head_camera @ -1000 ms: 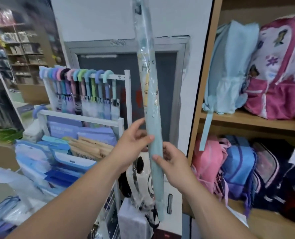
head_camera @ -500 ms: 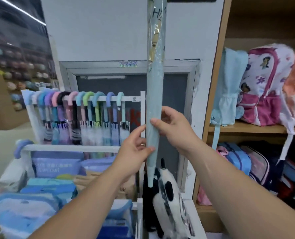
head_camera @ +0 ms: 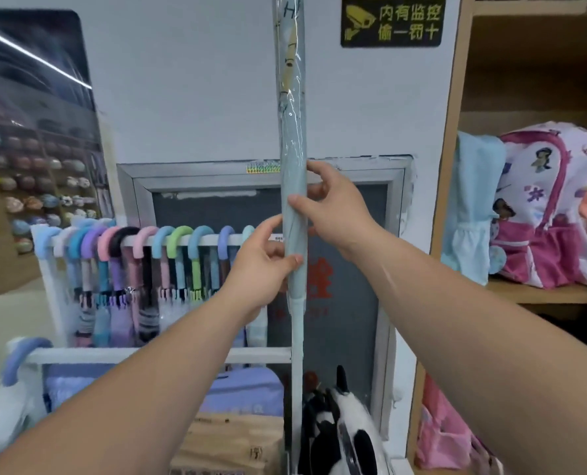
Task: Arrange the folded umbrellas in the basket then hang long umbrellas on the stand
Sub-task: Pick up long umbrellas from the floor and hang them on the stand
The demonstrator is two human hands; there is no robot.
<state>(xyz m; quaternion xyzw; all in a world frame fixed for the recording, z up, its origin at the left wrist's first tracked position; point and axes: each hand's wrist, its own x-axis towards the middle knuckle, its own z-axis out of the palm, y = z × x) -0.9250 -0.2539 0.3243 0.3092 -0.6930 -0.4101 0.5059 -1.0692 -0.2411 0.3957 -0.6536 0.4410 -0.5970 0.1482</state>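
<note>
My left hand (head_camera: pixel 261 269) has its fingers (head_camera: pixel 294 259) curled round the long umbrella (head_camera: pixel 290 97), thumb pressed on the front of its plastic sleeve. My right hand (head_camera: pixel 333 207) pinches the same shaft just above, thumb in front, the other fingers behind. The pale blue umbrella stands upright between me and the wall. Its top runs out of the picture, and its thin lower end reaches down beside a black-and-white patterned thing (head_camera: pixel 347 437). Its hook I cannot see. To the left, the stand's top rail (head_camera: pixel 210 238) carries a row of hooked umbrellas (head_camera: pixel 182 234), the last hook just beside my left hand. I judge the sleeve slippery, so I should keep both grips firm. Then I bring the handle end to the rail past that last hook and seat it fully before loosening.
</note>
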